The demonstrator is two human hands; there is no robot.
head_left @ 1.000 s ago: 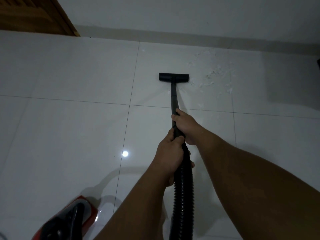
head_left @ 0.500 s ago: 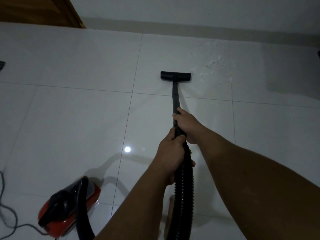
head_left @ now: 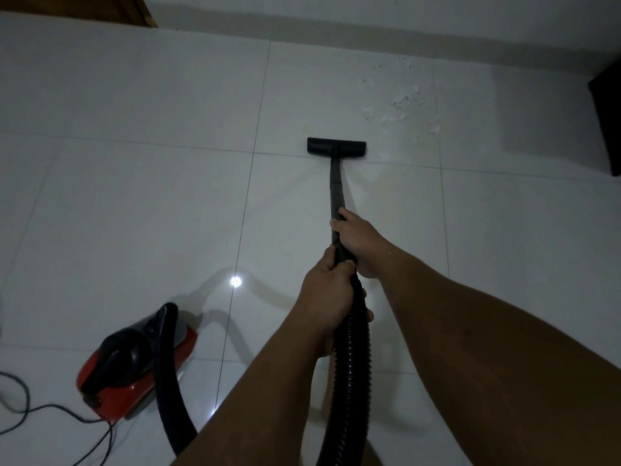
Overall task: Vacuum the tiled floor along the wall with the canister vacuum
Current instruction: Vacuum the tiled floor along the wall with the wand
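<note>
Both hands hold the black vacuum wand (head_left: 335,186). My right hand (head_left: 361,242) grips the tube higher up, and my left hand (head_left: 327,299) grips it just behind, where the ribbed black hose (head_left: 351,375) begins. The flat black floor head (head_left: 336,148) rests on the white tiled floor (head_left: 134,213), just short of a tile joint. White crumbs and dust (head_left: 405,104) lie scattered beyond and right of the head, near the wall's base (head_left: 369,28). The red and black canister (head_left: 134,361) sits on the floor at lower left, with its hose curving toward me.
A dark power cord (head_left: 50,410) trails across the tiles at the bottom left. A wooden door or frame (head_left: 141,8) stands at the top left corner. A black object (head_left: 610,119) stands against the wall at the right edge.
The floor head has slid back from the wall toward me, away from the crumbs. The view has tilted down and the canister has come fully into sight at lower left.
</note>
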